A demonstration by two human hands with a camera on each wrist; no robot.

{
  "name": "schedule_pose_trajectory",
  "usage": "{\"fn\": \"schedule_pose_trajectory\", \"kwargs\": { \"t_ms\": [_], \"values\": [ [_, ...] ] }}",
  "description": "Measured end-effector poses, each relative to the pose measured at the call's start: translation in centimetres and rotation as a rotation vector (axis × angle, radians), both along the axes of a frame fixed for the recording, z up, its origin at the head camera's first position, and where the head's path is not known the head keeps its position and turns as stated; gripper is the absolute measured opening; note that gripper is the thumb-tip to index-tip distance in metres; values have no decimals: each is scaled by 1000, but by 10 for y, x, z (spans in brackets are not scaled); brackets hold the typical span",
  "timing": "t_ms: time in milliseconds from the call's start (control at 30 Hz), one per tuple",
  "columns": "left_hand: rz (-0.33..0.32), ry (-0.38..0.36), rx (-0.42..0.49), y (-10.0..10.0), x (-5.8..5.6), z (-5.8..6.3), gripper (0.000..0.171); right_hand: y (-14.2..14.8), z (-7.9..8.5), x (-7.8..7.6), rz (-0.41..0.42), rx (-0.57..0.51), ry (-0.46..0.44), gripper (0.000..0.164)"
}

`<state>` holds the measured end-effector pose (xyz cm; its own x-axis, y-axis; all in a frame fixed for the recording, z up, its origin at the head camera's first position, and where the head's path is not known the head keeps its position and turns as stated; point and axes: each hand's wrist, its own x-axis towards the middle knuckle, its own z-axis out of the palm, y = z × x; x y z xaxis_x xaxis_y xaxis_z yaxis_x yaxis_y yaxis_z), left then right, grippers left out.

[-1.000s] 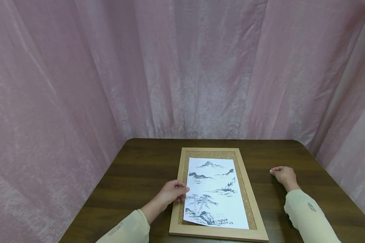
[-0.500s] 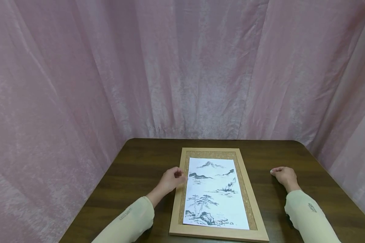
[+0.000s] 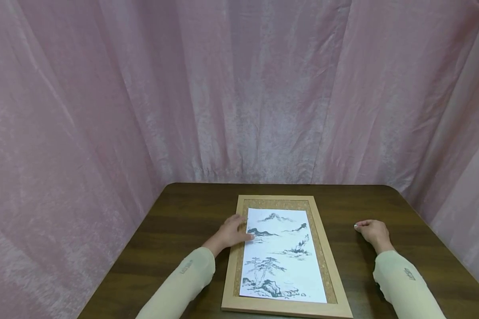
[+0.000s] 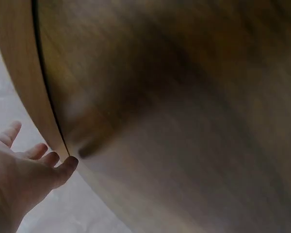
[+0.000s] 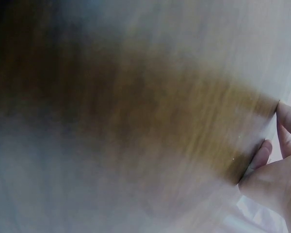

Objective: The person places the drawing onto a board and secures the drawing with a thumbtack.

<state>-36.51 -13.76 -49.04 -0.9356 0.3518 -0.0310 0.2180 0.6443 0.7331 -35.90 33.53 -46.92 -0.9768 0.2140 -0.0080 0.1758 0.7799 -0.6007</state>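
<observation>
A white paper print (image 3: 287,261) with a grey ink landscape of mountains and trees lies on a cork board (image 3: 277,204) with a pale wooden frame (image 3: 331,261). My left hand (image 3: 231,232) is over the left side of the frame, its fingers spread and thumb apart, at the paper's left edge. In the left wrist view that hand (image 4: 29,172) shows its extended fingers by the frame's edge. On the table to the right of the board rests my right hand (image 3: 373,232), thumb and fingertips together at a tiny white piece (image 3: 356,225), too small to identify.
The dark brown wooden table (image 3: 183,235) has rounded far corners and carries the board near its middle. Pink velvet curtains (image 3: 263,97) hang close behind it and along both sides.
My left hand has let go of the paper's left edge, moved farther up along the frame and spread its fingers. The paper's lower left corner now lies flatter. My right hand stays put.
</observation>
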Motion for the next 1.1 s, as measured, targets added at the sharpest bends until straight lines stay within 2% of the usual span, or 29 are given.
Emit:
{"fn": "schedule_pose_trajectory", "kwargs": {
  "t_ms": [200, 367, 533, 800, 1100],
  "values": [
    [12, -21, -55, 3, 1, -4, 80, -2, 0, 1, 2, -10, 5, 30],
    [-4, -21, -115, 2, 4, -5, 81, -3, 3, 2, 11, -22, 4, 31],
    [-24, -28, -109, 1, 6, -7, 80, -1, 3, 4, 21, -8, 10, 33],
    [-33, -34, -107, 2, 6, -8, 81, 0, 1, 3, -39, -18, 53, 37],
    [-43, -46, -112, 0, 5, -10, 81, -14, 6, -2, -116, -126, 89, 39]
  ]
}}
